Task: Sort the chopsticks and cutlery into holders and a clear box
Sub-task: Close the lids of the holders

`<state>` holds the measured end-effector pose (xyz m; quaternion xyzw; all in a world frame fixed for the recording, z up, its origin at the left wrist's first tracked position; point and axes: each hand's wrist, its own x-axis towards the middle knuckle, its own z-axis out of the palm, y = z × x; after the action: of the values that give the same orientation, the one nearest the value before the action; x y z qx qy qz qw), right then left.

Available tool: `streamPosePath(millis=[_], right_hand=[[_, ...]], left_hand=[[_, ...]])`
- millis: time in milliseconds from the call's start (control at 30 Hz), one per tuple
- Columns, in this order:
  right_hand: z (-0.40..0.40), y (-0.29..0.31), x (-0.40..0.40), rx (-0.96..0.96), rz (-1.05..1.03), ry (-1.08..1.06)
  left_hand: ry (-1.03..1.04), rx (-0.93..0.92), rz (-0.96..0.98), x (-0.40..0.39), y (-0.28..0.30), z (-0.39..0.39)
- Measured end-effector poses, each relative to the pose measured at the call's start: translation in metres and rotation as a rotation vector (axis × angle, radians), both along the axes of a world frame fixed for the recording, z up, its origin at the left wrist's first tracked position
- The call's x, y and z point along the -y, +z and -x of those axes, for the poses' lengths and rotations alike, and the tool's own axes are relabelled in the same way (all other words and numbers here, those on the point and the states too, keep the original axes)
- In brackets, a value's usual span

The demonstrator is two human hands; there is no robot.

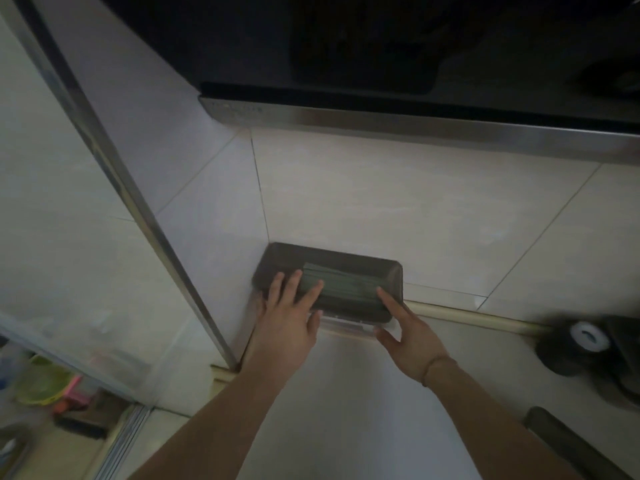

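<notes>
A clear box [349, 325] with a dark tinted lid [356, 268] stands in the corner of the counter, against the tiled wall. Greenish stick-like things, probably chopsticks [346, 284], show through the lid. My left hand [291, 306] lies flat on the lid's left part with straight, spread fingers. My right hand [405, 327] touches the box's right front corner, with the index finger straight on the lid and the thumb at the front wall. No loose cutlery and no other holder is in view.
A steel-edged range hood [415, 123] hangs overhead. A metal door frame [145, 209] runs down the left. Behind glass at the lower left are a green basket [38, 382] and pink items. A dark round object with a white cap [585, 336] sits at the right.
</notes>
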<state>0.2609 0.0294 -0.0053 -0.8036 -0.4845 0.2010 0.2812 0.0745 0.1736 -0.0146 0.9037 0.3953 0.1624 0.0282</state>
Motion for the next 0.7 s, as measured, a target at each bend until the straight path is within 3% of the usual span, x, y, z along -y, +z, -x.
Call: streamPosePath(millis=[167,233,400,533,600,700], right_hand=[[0.007,0.007,0.003,-0.141,-0.008,0.005],[0.011,-0.004,0.015,-0.220,-0.049,-0.138],[0.023,-0.032,0.025,-0.748,-0.066,-0.449],[0.031,-0.024,0.000,-0.980,-0.232,-0.641],[0.031,-0.022,-0.012,-1.057,-0.296,-0.717],[0.026,-0.023,-0.016,-0.976,-0.263,-0.728]], left_hand=[[0.040,0.008,-0.034,0.001,-0.004,-0.002],[0.033,-0.020,-0.034,0.007,-0.007,-0.002],[0.020,-0.050,-0.007,0.019,-0.013,0.005],[0.050,-0.073,0.065,0.029,-0.013,0.009],[0.045,-0.095,0.067,0.032,-0.011,0.010],[0.035,-0.122,0.118,0.036,-0.002,0.009]])
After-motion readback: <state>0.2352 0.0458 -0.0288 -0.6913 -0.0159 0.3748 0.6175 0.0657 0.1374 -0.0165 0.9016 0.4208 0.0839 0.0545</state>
